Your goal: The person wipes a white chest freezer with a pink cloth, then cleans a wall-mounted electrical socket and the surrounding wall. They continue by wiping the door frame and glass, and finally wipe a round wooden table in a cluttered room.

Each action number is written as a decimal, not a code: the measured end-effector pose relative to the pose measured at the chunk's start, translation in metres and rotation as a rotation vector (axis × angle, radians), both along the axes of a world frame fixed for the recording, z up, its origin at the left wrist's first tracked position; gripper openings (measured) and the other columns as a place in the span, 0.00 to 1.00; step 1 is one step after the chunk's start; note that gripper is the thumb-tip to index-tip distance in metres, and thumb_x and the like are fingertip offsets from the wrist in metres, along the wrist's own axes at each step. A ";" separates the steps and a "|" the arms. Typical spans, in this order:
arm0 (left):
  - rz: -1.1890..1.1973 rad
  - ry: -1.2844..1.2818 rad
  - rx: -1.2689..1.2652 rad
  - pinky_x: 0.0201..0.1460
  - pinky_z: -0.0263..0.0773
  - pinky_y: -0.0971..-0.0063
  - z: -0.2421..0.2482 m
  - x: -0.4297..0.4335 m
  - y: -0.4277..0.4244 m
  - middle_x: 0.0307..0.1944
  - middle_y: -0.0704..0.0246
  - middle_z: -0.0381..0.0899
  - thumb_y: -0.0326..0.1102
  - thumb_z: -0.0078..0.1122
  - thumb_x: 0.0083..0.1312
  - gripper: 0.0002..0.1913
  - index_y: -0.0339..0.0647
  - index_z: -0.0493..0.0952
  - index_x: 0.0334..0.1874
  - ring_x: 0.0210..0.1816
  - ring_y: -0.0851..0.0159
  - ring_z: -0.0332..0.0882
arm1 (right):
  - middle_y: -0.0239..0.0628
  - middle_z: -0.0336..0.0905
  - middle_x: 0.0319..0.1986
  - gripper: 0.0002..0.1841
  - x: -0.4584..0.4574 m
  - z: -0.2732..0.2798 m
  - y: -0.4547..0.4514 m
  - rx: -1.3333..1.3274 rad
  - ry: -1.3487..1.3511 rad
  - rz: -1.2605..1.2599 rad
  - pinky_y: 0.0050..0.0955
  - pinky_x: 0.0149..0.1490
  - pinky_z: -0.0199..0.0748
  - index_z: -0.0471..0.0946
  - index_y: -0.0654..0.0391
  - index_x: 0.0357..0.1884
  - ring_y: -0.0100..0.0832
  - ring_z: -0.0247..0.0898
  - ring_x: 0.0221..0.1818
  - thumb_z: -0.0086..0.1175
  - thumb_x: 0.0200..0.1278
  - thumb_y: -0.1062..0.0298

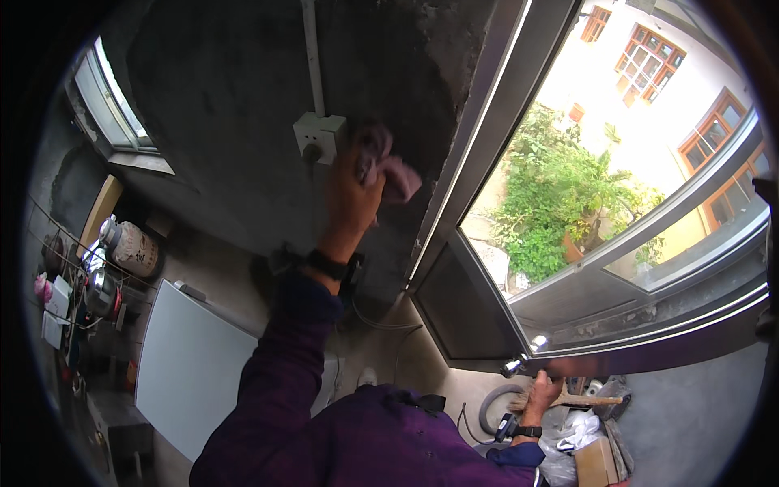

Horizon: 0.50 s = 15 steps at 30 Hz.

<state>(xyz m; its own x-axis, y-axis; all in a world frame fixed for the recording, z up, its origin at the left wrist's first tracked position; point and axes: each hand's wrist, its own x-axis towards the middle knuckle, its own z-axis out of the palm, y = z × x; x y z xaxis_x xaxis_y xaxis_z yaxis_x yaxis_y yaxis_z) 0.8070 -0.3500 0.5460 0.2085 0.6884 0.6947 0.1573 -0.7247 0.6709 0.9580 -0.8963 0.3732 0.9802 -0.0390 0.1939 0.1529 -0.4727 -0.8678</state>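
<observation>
My left hand (pixel 353 192) is raised and closed around a crumpled pink cloth (pixel 398 176), which hangs from the fingers and looks slightly blurred. Just left of it, a white wall socket box (pixel 319 137) with a plug in it is mounted on the dark wall. Lower right, my right hand (pixel 543 392) grips the edge of a dark-framed glass door (pixel 490 304), close to its shiny round knob (pixel 514 365). Some of the right fingers are hard to make out against the frame.
Beneath my right hand lie a broom (pixel 584 399), plastic bags (pixel 578 429) and a cardboard box (pixel 596 462). To the left stand a pale flat-topped appliance or table (pixel 195 359), a gas cylinder (pixel 134 249) and a wire rack (pixel 79 325) with kitchenware. A cable (pixel 383 325) trails by the wall.
</observation>
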 end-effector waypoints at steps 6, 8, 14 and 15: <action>-0.141 0.163 -0.825 0.41 0.78 0.59 -0.161 -0.016 -0.045 0.32 0.52 0.87 0.35 0.66 0.56 0.14 0.30 0.83 0.39 0.40 0.51 0.89 | 0.48 0.83 0.51 0.22 0.000 0.002 -0.001 -0.012 -0.022 0.018 0.39 0.62 0.73 0.78 0.67 0.55 0.43 0.79 0.54 0.60 0.57 0.74; -0.117 0.286 -0.754 0.39 0.78 0.60 -0.173 -0.014 -0.039 0.31 0.55 0.87 0.38 0.65 0.58 0.15 0.30 0.83 0.40 0.38 0.55 0.88 | 0.48 0.83 0.51 0.22 -0.002 0.002 -0.003 -0.056 -0.013 0.010 0.39 0.63 0.72 0.78 0.68 0.55 0.43 0.79 0.54 0.60 0.57 0.74; -0.206 -0.054 -0.551 0.40 0.76 0.65 -0.085 -0.006 -0.008 0.37 0.58 0.88 0.44 0.68 0.60 0.19 0.32 0.82 0.43 0.38 0.63 0.86 | 0.48 0.83 0.51 0.23 -0.003 0.001 -0.005 -0.030 -0.005 0.031 0.37 0.63 0.73 0.77 0.67 0.56 0.43 0.79 0.55 0.59 0.56 0.75; -0.150 -0.045 -0.485 0.40 0.76 0.65 -0.075 -0.002 -0.007 0.36 0.58 0.88 0.43 0.68 0.60 0.19 0.32 0.82 0.44 0.38 0.62 0.86 | 0.48 0.83 0.51 0.23 -0.004 0.000 -0.004 -0.008 -0.017 0.036 0.37 0.63 0.73 0.76 0.67 0.56 0.43 0.79 0.55 0.60 0.57 0.75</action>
<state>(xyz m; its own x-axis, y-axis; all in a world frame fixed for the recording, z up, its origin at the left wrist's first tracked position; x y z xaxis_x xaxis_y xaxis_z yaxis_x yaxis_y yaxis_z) 0.8046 -0.3566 0.4711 0.3073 0.8988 0.3127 0.0384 -0.3401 0.9396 0.9536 -0.9004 0.3736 0.9776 -0.0023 0.2107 0.1844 -0.4739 -0.8610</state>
